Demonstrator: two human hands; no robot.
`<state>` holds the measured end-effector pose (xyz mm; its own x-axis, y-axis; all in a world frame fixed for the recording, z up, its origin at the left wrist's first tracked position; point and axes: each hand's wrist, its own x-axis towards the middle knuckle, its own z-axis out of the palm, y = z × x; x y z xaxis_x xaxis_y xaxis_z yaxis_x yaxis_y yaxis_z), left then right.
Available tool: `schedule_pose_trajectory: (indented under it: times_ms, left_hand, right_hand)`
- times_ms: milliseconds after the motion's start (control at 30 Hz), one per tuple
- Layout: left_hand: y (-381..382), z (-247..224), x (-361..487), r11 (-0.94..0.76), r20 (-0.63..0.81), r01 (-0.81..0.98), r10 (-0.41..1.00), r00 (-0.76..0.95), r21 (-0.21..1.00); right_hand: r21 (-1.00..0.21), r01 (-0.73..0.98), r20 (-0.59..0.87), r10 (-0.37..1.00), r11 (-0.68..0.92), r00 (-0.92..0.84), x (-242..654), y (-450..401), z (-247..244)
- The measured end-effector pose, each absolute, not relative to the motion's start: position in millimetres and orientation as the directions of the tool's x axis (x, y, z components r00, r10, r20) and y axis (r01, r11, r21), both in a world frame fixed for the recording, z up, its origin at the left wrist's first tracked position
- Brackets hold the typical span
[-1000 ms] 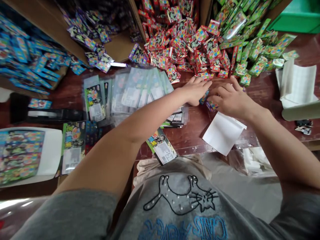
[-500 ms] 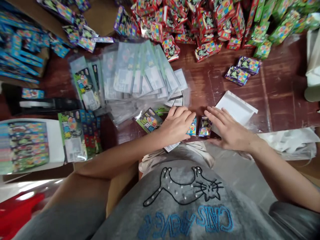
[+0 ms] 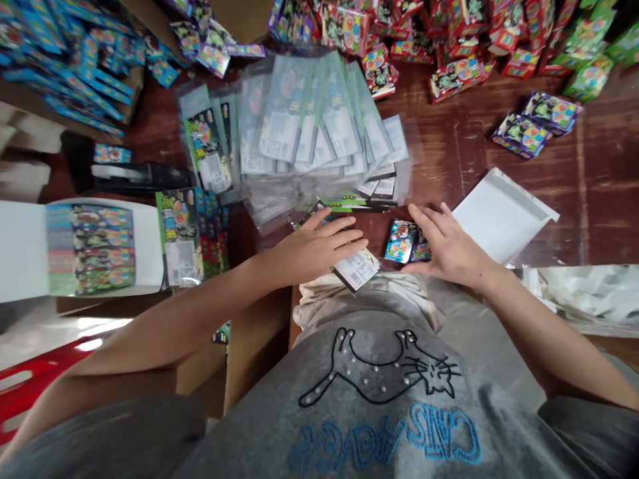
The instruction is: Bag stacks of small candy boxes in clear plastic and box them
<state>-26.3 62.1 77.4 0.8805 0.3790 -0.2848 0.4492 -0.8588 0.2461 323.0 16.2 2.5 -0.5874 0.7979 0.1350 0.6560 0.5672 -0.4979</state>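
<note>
Blue box [image 3: 400, 241]: one, flat on table [image 3: 449, 133], close to front edge, between both hands. Purple box [image 3: 423, 249]: one, immediately right of blue box, partly covered.

Right hand [image 3: 446, 247]: just right of blue box; half open, thumb and forefinger parted about purple box; whether gripped or merely touched, cannot tell. Left hand [image 3: 324, 245]: left of blue box, apart from it; opened wide, fingers straight and fanned over card, nothing gripped. Card [image 3: 358, 269]: printed, just left of blue box, partly hidden by fingers.

White paper [image 3: 504, 214]: right of blue box. Purple pair [image 3: 536, 125]: touching, back right of blue box. Red boxes [image 3: 462, 72]: heaped, behind blue box. Plastic sleeves [image 3: 284, 126]: clear, overlapping, back left of blue box. White tray [image 3: 22, 253]: far left of blue box.
</note>
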Motion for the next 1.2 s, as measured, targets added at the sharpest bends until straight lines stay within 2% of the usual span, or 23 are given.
schedule_pose_trajectory:
  times_ms: [100,233,300,367,467,633,800,1000,1067,1200]
  left_hand:
    - [50.6,78.4,-27.7,-0.785,-0.316,0.575,0.499,0.807,0.232]
    - [26.7,73.9,-27.9,-0.596,-0.300,0.777,0.718,0.628,0.200]
    - [17.7,66.2,-29.9,-0.515,-0.253,0.827,0.789,0.560,0.226]
    - [13.7,57.1,-32.2,-0.470,-0.196,0.846,0.831,0.520,0.252]
    - [16.0,45.4,-36.2,-0.478,-0.151,0.832,0.834,0.530,0.281]
    - [27.4,30.2,-46.1,-0.571,-0.140,0.736,0.748,0.649,0.363]
    - [33.6,20.4,-51.9,-0.572,-0.161,0.723,0.730,0.664,0.388]
    - [33.6,13.8,-47.8,-0.555,-0.122,0.689,0.731,0.671,0.466]
    - [31.1,14.0,-47.0,-0.541,-0.111,0.711,0.756,0.645,0.449]
    - [27.1,12.8,-47.5,-0.518,-0.066,0.763,0.810,0.583,0.387]
  right_hand:
    - [-0.518,0.658,0.169,0.820,0.546,-0.547,316.2,16.1,2.0]
    - [-0.506,0.765,0.225,0.918,0.397,-0.328,302.3,10.4,8.9]
    - [-0.497,0.758,0.237,0.907,0.421,-0.348,292.0,6.4,11.3]
    - [-0.497,0.712,0.228,0.866,0.496,-0.445,281.6,3.0,11.4]
    - [-0.528,0.628,0.186,0.799,0.572,-0.572,270.5,1.4,9.4]
    - [-0.597,0.517,0.126,0.709,0.613,-0.694,275.8,8.5,11.0]
    - [-0.513,0.625,0.050,0.747,0.588,-0.663,306.8,18.6,21.0]
    - [-0.482,0.600,0.067,0.710,0.638,-0.701,296.7,35.0,14.6]
    - [-0.478,0.615,0.087,0.730,0.627,-0.677,285.4,34.7,12.1]
    - [-0.454,0.734,0.100,0.848,0.505,-0.521,271.6,24.5,13.5]
